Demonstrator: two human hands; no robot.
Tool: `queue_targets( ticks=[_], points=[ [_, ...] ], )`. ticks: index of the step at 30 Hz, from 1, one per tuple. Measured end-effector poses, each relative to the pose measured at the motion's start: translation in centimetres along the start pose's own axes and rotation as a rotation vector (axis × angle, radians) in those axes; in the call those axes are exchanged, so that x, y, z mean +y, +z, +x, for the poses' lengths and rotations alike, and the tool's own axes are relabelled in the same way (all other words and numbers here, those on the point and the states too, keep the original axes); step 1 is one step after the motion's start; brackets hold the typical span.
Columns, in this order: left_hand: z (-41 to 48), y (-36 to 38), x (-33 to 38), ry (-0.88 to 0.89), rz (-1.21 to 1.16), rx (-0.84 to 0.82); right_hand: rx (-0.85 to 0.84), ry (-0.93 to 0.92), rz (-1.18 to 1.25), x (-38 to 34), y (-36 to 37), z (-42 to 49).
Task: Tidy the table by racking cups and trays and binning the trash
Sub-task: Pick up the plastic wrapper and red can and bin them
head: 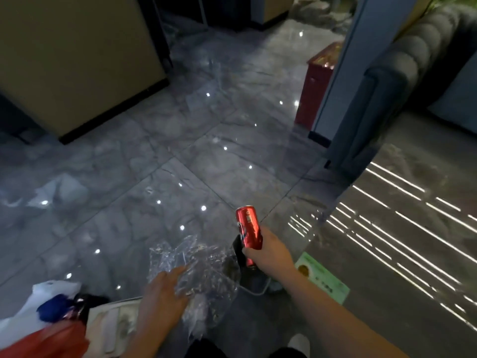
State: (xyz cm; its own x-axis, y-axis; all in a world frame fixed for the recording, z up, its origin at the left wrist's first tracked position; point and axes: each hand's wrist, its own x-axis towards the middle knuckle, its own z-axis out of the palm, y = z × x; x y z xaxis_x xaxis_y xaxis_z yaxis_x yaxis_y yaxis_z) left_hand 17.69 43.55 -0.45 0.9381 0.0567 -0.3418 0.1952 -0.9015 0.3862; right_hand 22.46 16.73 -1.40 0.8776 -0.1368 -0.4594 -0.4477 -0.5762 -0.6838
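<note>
My right hand point(271, 250) grips a tall red drink can point(248, 229) by its lower half and holds it upright above a dark bin point(254, 282) on the floor. My left hand point(162, 293) is lower left of it, fingers pinched on a crumpled sheet of clear plastic wrap point(198, 267) that hangs over the bin's left side. Most of the bin is hidden behind the plastic and my right hand.
A grey glossy table point(402, 228) with a green card point(322, 280) on its edge fills the right. White, blue and red bags point(49, 313) lie at the lower left. A red box point(315, 81) stands by a pillar; a beige cabinet point(77, 55) is upper left.
</note>
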Motion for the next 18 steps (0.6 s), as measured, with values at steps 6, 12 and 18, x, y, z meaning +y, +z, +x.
queue_targets(
  ticks=[6,12,18],
  points=[
    [11.8,2.1,-5.0,0.067,0.06,-0.226,0.012,0.258,0.012,-0.1,8.3,5.4],
    [20.5,8.9,-5.6,0.207,0.167,-0.358,0.033,0.497,0.032,5.3,14.5,10.2],
    [24.9,19.0,-5.1,0.396,0.371,-0.382,0.067,0.685,0.114,13.3,18.0,15.6]
  ],
)
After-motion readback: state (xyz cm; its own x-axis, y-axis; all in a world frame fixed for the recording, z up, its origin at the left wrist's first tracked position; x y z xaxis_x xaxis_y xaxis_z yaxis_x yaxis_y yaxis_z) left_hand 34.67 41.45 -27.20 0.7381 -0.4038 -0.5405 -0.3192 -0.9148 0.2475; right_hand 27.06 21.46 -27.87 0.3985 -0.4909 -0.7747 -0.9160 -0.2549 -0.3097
